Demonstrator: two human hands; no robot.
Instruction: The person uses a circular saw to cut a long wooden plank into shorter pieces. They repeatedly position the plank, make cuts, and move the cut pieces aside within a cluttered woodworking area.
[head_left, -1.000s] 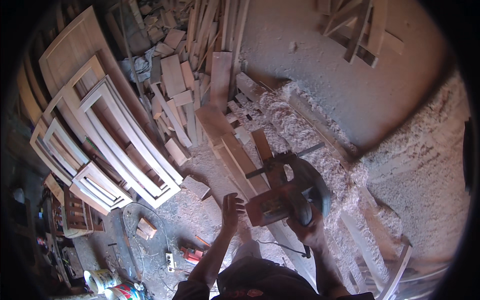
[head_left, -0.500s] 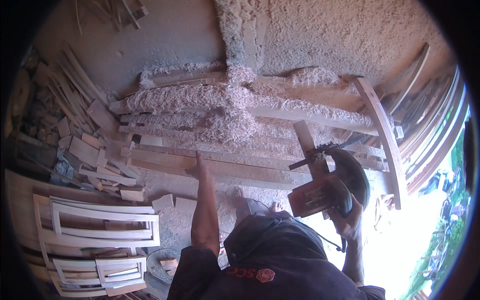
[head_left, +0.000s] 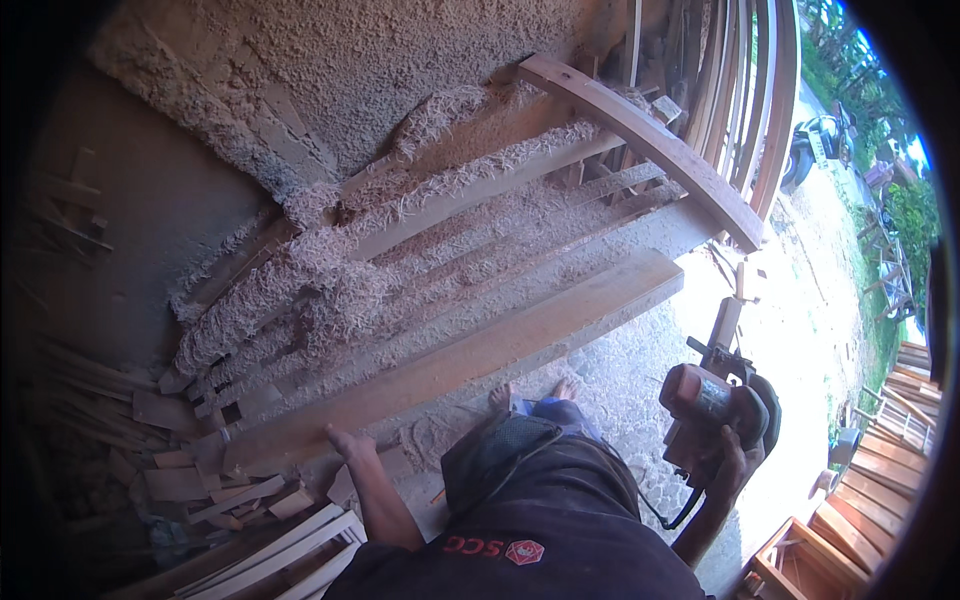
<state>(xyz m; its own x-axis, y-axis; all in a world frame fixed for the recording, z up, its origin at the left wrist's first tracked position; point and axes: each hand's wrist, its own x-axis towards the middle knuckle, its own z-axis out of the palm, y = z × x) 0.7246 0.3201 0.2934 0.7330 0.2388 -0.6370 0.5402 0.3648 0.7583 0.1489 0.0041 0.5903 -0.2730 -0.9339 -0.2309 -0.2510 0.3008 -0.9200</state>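
My right hand (head_left: 732, 450) grips the handle of a power tool (head_left: 705, 400), apparently a handheld saw with a motor housing, metal base and dangling cord, out at my right side. My left hand (head_left: 350, 445) is at the lower edge of a long plank (head_left: 470, 355), its fingers apart; whether it touches the wood is hard to tell. Behind that plank lie several parallel beams (head_left: 475, 180) heaped with curly wood shavings (head_left: 330, 295). A curved board (head_left: 640, 135) lies across their right ends. My bare feet show below the plank.
Offcuts (head_left: 175, 485) are piled at lower left beside pale wooden frames (head_left: 280, 560). Long strips (head_left: 750, 100) lean at the upper right. A bright open doorway shows a motorbike (head_left: 815, 145), greenery and stacked reddish wooden boxes and panels (head_left: 870, 470). A rough wall is at the top.
My view has swung rightward toward the doorway. The power tool moved farther right in my right hand. My left arm moved left, its hand at the long plank.
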